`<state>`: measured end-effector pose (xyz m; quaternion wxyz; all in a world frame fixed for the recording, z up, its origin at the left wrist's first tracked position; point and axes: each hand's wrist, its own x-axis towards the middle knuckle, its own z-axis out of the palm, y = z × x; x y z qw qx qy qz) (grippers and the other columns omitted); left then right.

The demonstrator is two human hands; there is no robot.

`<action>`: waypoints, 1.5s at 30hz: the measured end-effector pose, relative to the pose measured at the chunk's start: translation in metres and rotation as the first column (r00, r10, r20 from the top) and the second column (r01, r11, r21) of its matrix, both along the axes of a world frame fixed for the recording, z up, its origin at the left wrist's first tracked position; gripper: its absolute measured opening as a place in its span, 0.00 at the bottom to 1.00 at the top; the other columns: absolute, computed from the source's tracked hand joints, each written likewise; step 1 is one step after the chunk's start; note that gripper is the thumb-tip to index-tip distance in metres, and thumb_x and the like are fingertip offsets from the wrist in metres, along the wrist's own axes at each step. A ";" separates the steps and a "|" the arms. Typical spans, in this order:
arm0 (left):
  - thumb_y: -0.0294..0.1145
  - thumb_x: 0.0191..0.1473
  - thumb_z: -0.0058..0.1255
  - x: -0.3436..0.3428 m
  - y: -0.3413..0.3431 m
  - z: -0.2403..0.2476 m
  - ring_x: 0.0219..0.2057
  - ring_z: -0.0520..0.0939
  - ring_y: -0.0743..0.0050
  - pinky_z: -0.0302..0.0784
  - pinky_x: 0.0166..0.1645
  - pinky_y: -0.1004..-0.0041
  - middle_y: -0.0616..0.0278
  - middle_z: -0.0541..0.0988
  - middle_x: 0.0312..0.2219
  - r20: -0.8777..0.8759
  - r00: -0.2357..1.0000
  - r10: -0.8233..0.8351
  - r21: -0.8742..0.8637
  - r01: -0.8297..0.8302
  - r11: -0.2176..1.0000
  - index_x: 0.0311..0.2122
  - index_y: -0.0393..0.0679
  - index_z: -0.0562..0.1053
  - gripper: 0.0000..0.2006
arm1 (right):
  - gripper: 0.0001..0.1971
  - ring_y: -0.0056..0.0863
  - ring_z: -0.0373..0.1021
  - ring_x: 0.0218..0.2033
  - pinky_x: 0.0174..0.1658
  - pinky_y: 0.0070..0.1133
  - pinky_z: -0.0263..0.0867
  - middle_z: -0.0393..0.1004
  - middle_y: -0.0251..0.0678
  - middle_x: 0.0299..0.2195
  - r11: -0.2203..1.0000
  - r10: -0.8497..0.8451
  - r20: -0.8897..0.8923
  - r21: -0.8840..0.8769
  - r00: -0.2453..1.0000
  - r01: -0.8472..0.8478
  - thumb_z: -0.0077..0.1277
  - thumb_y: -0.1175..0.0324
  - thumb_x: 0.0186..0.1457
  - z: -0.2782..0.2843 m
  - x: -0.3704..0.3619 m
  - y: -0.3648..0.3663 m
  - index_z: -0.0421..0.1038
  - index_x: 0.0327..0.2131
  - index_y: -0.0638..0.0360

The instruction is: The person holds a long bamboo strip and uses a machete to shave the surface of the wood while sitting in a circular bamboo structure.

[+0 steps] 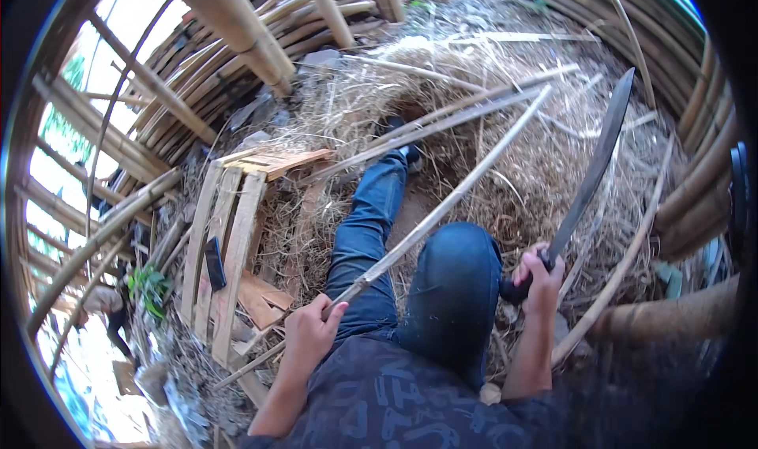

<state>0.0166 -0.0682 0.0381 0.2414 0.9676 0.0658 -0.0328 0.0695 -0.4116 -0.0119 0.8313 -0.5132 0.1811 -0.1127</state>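
Observation:
My left hand [309,334] is wrapped round a long split bamboo strip [458,192], which slants up and away across my legs to the right. A notch or joint shows on the strip a little beyond my fingers, and its thin near end passes behind my wrist. In my right hand [542,279], beside my bent knee, is the dark handle of a machete [594,165]. Its long, broad blade points up and away to the right, apart from the strip. Two more bamboo strips [474,109] lie on the straw beyond my foot.
A slatted wooden crate [237,244] stands at the left with a dark phone [214,264] on it. Dry straw and shavings [537,188] cover the ground. Bamboo poles [237,30] rise at the far left, and stacked bamboo [639,22] borders the right. A person [106,307] is at the far left.

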 end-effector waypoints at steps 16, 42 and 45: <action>0.34 0.61 0.49 0.049 -0.016 -0.030 0.19 0.59 0.96 0.50 0.22 0.85 0.81 0.64 0.17 0.066 0.986 0.155 -0.939 0.009 0.345 0.28 0.42 0.70 0.10 | 0.10 0.26 0.62 0.11 0.17 0.24 0.63 0.61 0.34 0.13 0.878 0.460 0.145 0.074 0.876 -0.473 0.53 0.76 0.42 0.057 -0.024 0.033 0.60 0.26 0.62; 0.51 0.51 0.59 0.078 -0.018 -0.095 0.18 0.57 0.86 0.53 0.21 0.75 0.72 0.61 0.11 0.155 0.988 -0.008 -0.653 0.109 0.750 0.18 0.40 0.66 0.25 | 0.07 0.17 0.64 0.19 0.24 0.20 0.63 0.70 0.41 0.50 0.858 -0.083 0.213 0.512 0.974 -0.039 0.54 0.72 0.54 0.028 0.061 0.090 0.64 0.31 0.52; 0.47 0.53 0.58 0.071 -0.018 -0.105 0.19 0.56 0.90 0.50 0.22 0.79 0.79 0.59 0.13 0.146 0.987 -0.068 -0.667 0.149 0.730 0.17 0.45 0.63 0.23 | 0.08 0.20 0.66 0.18 0.24 0.22 0.66 0.66 0.50 0.53 0.824 0.022 0.330 0.529 0.944 -0.204 0.52 0.75 0.53 0.029 0.059 0.088 0.61 0.29 0.53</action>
